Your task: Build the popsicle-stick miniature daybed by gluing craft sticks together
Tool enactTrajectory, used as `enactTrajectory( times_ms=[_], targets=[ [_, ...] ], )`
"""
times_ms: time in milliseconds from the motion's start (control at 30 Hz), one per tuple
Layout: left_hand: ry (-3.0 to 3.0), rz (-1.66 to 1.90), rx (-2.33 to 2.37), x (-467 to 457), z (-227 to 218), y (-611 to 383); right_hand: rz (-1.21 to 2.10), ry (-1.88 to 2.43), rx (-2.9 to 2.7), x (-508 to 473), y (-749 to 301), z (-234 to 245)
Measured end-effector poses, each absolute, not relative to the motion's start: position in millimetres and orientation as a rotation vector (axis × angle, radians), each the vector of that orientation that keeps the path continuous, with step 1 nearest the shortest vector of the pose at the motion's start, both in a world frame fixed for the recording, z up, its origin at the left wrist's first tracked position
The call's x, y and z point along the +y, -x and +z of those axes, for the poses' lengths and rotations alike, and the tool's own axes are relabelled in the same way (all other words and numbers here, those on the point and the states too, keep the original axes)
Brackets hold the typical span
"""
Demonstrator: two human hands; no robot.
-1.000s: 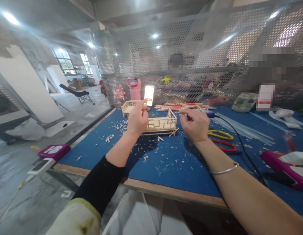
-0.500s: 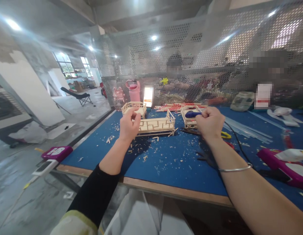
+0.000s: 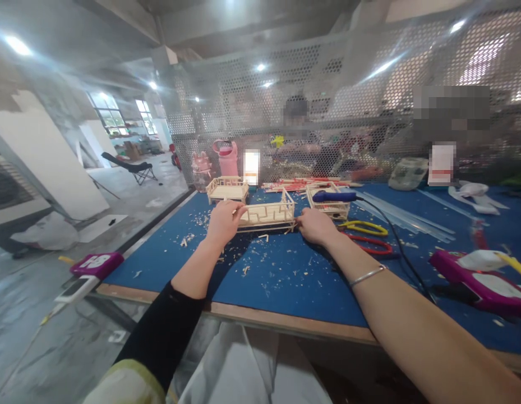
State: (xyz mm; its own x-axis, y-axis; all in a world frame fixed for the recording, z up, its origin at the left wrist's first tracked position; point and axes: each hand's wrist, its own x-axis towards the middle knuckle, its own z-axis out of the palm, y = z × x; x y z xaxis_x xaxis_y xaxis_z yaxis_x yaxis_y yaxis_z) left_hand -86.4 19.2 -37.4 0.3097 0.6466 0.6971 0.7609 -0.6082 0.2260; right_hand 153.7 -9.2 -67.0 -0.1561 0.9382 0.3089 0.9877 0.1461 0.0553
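Note:
A small model bench (image 3: 266, 216) of thin pale wooden sticks, with a latticed railing, stands on the blue tabletop. My left hand (image 3: 224, 221) is closed round its left end, fingers over the railing. At its right end, my right hand (image 3: 317, 225) pinches the lower corner; the fingertips are partly hidden. Behind my right hand, a blue-handled tool (image 3: 333, 196) with a black cord lies across another stick-built model (image 3: 338, 210). A third stick model (image 3: 227, 191) stands behind my left hand.
Yellow-handled (image 3: 365, 227) and red-handled tools (image 3: 372, 245) lie right of my right hand. Wood scraps litter the blue table (image 3: 281, 292). Red-tipped sticks (image 3: 302, 184), clear rods (image 3: 411, 216), a pink bottle (image 3: 227, 160) and a purple device (image 3: 479, 283) surround the work. A perforated screen rises behind.
My right hand has let go of the blue-handled tool, now lying on the model behind, and moved left to the bench's right end. My left hand has lowered onto the left end.

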Motion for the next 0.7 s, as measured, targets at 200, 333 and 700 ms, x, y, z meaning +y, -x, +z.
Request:
enactTrajectory(
  times_ms=[200,333,700],
  targets=[
    [2.415,-1.318,-1.283,29.0,-29.3,87.9,-0.390,1.758,-2.329,-9.7,-158.3,-65.9],
    [2.439,-1.336,-1.273,34.3,-25.4,88.3,-0.257,1.738,-2.381,-11.0,-158.4,-65.1],
    [2.438,-1.326,-1.275,29.5,-31.1,90.5,0.527,1.842,-2.306,-38.2,-164.5,-42.1]
  ],
)
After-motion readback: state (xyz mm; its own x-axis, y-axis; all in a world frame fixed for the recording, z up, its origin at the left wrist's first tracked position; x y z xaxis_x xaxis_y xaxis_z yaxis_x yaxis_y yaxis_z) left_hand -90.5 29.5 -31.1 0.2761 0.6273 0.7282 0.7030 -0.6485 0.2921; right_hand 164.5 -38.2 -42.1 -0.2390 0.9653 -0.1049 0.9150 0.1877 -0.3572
